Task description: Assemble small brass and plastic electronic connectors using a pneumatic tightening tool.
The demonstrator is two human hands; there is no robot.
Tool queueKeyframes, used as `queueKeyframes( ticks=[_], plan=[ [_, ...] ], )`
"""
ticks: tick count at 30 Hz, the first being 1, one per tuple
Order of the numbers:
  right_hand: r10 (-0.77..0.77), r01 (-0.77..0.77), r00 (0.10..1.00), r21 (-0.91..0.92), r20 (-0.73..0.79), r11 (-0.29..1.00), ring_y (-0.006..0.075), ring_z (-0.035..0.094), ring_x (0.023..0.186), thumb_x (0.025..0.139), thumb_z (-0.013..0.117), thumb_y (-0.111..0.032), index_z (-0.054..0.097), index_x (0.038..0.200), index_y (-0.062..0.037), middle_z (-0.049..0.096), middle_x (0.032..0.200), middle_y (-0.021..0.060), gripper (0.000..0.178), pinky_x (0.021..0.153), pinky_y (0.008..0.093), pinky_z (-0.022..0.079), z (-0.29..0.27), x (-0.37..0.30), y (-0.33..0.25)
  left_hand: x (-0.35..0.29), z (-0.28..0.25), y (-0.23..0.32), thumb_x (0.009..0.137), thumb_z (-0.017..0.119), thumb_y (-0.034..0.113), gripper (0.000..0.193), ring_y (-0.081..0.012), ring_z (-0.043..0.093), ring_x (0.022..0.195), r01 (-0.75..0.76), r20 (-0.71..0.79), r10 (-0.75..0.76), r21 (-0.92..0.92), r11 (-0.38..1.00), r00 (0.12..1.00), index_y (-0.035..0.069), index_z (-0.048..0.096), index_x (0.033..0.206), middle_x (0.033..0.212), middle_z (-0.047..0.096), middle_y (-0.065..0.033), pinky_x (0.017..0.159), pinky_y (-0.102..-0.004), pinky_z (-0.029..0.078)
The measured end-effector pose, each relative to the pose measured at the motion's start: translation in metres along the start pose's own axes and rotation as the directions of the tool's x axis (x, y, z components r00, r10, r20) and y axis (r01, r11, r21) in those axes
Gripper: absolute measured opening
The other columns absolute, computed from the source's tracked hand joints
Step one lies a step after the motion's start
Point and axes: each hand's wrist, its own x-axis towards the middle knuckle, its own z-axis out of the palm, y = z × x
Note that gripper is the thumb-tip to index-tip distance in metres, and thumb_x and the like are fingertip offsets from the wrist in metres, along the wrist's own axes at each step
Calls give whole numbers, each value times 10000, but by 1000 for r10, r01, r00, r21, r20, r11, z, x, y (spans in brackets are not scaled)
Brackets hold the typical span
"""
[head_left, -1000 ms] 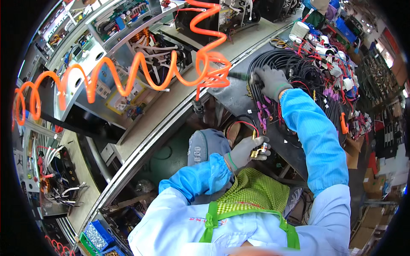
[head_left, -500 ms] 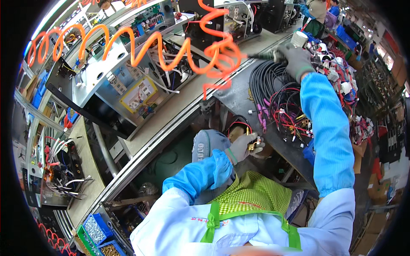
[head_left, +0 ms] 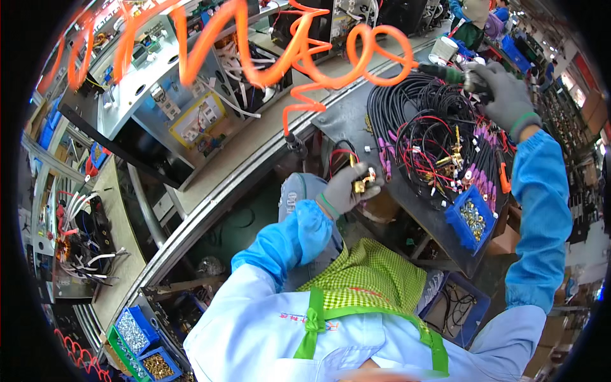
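My right hand [head_left: 510, 100], in a grey glove, is wrapped round an air tool [head_left: 445, 73] with a dark body and a metallic section. It is above the right side of the bench, and the tool's tail joins an orange coiled air hose [head_left: 363, 77]. Closer to my body, my left hand [head_left: 341, 191], gloved too, pinches a small brass fitting [head_left: 363, 184] in front of the bench edge. Black and red wires [head_left: 342, 151] run behind the fitting. Beneath my right hand and forearm lies a heap of black cables [head_left: 389, 105] with purple sleeves and brass ends.
A blue bin [head_left: 470, 219] of small metal parts stands at the bench's near edge. Left of me, a conveyor rail [head_left: 210, 198] crosses diagonally, with open metal machine housings [head_left: 178, 121] beyond. Blue bins of screws [head_left: 137, 331] sit at lower left. Other people are at the far right.
My right hand has moved right and slightly nearer with the air tool, stretching the hose. My left hand has shifted a little left and away from me. The blue parts bin is now in fuller view.
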Motion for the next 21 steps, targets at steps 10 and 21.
queueKeyframes(
  ticks=[10, 21],
  plan=[
    [48, -224, 964, 708, 260, 669, 199, 563, 972, 664, 692, -234, 466, 1307, -97, 578, 1060, 87, 695, 882, 339, 452, -25, -72, -38, -21, 77, -40, 971, 542, 290, 442, -239, 583, 1105, -138, 261, 79, 216, 967, 962, 20, 442, 1305, 1185, 560, -94, 976, -401, 491],
    [126, -461, 874, 717, 470, 523, 291, 639, 915, 674, 738, -433, 492, 1193, 19, 634, 984, 190, 731, 831, 364, 496, 48, -74, -113, -36, 125, -74, 860, 702, 327, 402, -135, 627, 814, -244, 356, 30, 573, 782, 934, 14, 592, 1087, 909, 655, -42, 710, -288, 511]
  ],
)
